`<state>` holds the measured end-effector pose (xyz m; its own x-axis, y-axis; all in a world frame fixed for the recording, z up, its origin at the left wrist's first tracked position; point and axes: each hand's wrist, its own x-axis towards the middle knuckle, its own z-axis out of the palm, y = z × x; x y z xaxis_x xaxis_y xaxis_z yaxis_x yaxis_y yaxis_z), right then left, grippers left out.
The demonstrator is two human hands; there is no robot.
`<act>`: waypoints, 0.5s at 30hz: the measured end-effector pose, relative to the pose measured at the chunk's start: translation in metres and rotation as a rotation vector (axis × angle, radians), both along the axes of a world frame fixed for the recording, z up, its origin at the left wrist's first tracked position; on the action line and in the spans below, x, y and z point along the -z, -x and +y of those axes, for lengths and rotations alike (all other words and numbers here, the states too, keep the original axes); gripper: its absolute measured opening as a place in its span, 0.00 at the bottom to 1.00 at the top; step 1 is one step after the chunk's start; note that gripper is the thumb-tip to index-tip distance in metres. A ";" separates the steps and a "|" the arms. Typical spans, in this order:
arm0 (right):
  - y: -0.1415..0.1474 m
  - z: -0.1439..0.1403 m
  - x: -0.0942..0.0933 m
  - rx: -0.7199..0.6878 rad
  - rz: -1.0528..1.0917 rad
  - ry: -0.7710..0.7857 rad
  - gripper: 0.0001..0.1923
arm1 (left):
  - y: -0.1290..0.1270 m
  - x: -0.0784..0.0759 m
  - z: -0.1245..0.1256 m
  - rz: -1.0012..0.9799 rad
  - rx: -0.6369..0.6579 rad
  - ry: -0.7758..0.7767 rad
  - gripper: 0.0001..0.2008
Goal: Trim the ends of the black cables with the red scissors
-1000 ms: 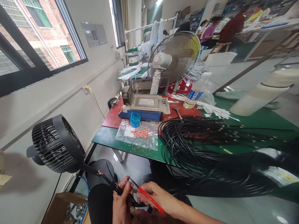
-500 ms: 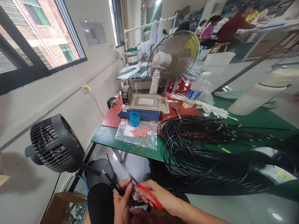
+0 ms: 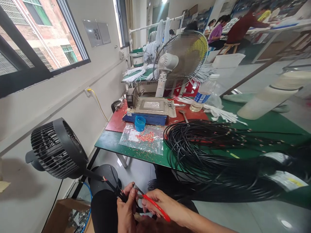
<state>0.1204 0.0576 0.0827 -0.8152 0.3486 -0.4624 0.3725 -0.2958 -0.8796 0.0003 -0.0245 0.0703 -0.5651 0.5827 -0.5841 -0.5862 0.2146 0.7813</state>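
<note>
While the left hand [image 3: 126,210] pinches a black cable [image 3: 114,188] low at the frame's bottom, below the counter [image 3: 109,142] edge, the right hand [image 3: 160,207] has its fingers closed round red-handled snips [image 3: 152,203], tips at the cable beside the left thumb.

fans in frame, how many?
2. A black round-caged floor fan stands low on the left by the wall. A white mesh-guarded desk fan sits at the back of the green table. Others may be hidden in the cluttered background.
</note>
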 end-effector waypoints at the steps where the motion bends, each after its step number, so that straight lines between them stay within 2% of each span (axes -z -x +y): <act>1: 0.000 0.000 -0.001 0.008 0.005 0.012 0.27 | -0.001 -0.001 0.001 -0.022 0.000 -0.003 0.22; 6: 0.002 -0.001 -0.005 0.053 0.035 0.090 0.27 | -0.001 -0.002 0.002 -0.119 -0.001 -0.038 0.17; 10: 0.001 -0.001 -0.006 0.062 0.034 0.083 0.27 | -0.001 -0.002 0.000 -0.147 0.021 -0.029 0.16; 15: 0.001 -0.002 -0.003 0.057 0.041 0.088 0.27 | -0.003 -0.009 0.000 -0.169 0.019 -0.044 0.14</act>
